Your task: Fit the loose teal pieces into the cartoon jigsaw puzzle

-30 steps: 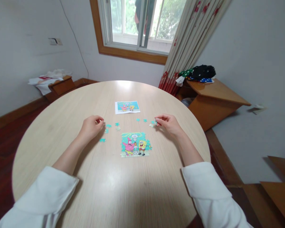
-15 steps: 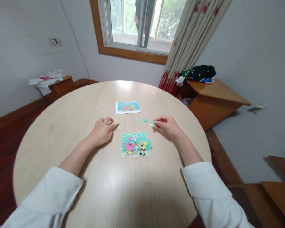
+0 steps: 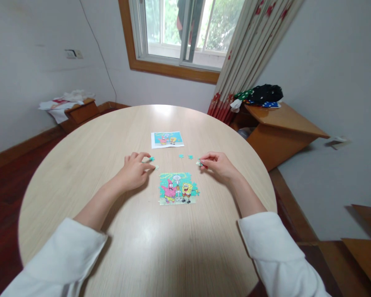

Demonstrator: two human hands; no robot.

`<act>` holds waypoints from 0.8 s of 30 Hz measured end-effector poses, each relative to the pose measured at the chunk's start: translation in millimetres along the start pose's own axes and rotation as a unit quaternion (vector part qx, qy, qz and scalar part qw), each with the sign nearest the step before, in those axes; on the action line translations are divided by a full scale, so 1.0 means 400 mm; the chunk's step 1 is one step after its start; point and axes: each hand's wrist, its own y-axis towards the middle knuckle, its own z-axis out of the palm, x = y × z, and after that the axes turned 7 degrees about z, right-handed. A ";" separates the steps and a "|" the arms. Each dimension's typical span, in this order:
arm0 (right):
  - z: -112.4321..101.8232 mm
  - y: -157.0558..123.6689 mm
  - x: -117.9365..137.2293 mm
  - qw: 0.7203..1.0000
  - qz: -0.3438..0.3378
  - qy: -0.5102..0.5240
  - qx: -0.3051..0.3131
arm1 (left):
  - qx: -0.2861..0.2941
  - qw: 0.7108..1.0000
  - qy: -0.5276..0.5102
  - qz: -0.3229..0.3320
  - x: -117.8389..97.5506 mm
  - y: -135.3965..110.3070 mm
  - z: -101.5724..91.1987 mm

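Observation:
A partly assembled jigsaw puzzle (image 3: 177, 188) lies flat on the table, with pink, white and yellow cartoon figures on teal. Its right edge is uneven. My left hand (image 3: 134, 171) is up and left of it, finger and thumb spread. A teal puzzle piece (image 3: 152, 159) lies at its fingertip, and a pale puzzle piece (image 3: 156, 167) is by the thumb. At upper right, my right hand (image 3: 219, 166) pinches a pale-and-teal puzzle piece (image 3: 199, 163), partly hidden by the fingers. Two loose teal pieces, a left one (image 3: 181, 156) and a right one (image 3: 190, 156), lie between the hands.
Behind the loose pieces lies a printed picture (image 3: 167, 140) of the same scene. The round wooden table (image 3: 142, 251) carries all of this. Beyond it stand a wooden cabinet (image 3: 284, 123) with cloths on top, a curtain (image 3: 245, 53) and a window.
My left finger and thumb have spread apart, and a teal piece now shows at the fingertip. My right hand stays nearly in place, still pinching its piece. The view has shifted slightly.

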 end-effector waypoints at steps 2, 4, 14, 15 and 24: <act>0.001 -0.004 0.004 1.000 0.002 -0.003 0.002 | 0.013 1.000 0.007 0.000 -0.008 -0.001 0.003; 0.002 -0.007 0.007 1.000 0.007 -0.003 0.002 | 0.012 1.000 0.015 -0.001 -0.009 -0.001 0.008; 0.003 -0.010 0.016 1.000 0.012 -0.002 0.000 | -0.073 0.987 -0.027 -0.143 0.108 -0.004 -0.025; 0.004 -0.010 0.017 1.000 0.012 -0.003 0.000 | -0.067 0.987 -0.036 -0.142 0.113 -0.006 -0.027; 0.003 -0.006 0.012 1.000 0.009 -0.009 0.004 | 0.025 0.994 -0.040 -0.098 0.074 -0.012 -0.032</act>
